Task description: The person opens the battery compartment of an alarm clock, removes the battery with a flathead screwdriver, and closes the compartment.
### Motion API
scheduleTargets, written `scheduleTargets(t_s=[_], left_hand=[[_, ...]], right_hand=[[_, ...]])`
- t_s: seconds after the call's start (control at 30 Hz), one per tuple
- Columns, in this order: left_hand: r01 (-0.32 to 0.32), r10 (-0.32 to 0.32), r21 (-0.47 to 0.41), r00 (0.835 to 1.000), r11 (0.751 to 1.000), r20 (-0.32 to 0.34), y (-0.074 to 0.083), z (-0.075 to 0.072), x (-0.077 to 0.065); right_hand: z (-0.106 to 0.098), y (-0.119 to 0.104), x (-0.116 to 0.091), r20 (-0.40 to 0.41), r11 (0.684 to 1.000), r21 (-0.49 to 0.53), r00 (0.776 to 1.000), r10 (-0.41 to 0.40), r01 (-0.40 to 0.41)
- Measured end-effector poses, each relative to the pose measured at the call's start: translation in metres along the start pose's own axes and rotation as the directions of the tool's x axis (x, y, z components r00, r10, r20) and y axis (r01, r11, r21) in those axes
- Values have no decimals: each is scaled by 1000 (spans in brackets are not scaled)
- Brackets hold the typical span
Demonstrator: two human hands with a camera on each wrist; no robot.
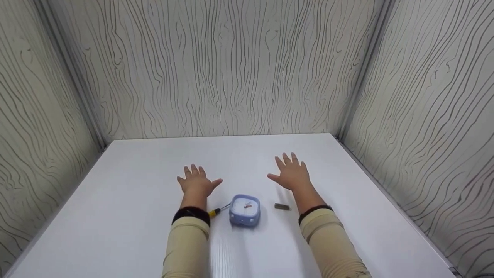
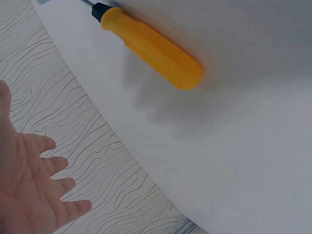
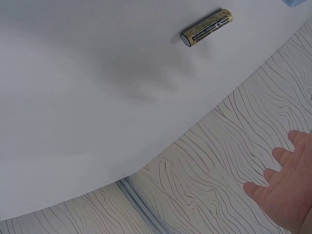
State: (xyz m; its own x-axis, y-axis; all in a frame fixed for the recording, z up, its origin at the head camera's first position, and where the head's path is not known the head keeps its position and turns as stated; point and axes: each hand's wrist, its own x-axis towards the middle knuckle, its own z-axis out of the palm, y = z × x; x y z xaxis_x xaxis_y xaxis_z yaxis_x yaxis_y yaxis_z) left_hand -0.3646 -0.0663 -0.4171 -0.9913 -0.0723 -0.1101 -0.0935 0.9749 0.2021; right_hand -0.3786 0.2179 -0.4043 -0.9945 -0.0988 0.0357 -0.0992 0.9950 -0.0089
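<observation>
Both hands are held over the white table with fingers straight and spread, and neither holds anything. My left hand (image 1: 197,184) is to the left of a blue alarm clock (image 1: 244,220), which lies face up with its white dial showing. A screwdriver with a yellow handle (image 2: 153,51) lies beside the clock; my left wrist covers part of it in the head view. My right hand (image 1: 293,175) is beyond and right of a gold and black battery (image 3: 207,28), which lies on its side to the right of the clock.
The white table (image 1: 139,231) fills the lower part of the head view. Panels with a wood-grain pattern enclose it at the back (image 1: 220,69), left (image 1: 34,127) and right (image 1: 432,116), with grey metal posts at the corners.
</observation>
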Motion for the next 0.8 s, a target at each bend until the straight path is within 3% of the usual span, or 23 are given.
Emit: scheduleTargets(t_s=[0.5,0.8], left_hand=[[-20,20,-5,1000,1000,22,8,8,1],[-36,37,-10,999,999,14,16,3,3]], right_hand=[[4,6,-9,48,1000,-4,999,11,-11],[2,14,-10,49,1000,6,998,29,-30]])
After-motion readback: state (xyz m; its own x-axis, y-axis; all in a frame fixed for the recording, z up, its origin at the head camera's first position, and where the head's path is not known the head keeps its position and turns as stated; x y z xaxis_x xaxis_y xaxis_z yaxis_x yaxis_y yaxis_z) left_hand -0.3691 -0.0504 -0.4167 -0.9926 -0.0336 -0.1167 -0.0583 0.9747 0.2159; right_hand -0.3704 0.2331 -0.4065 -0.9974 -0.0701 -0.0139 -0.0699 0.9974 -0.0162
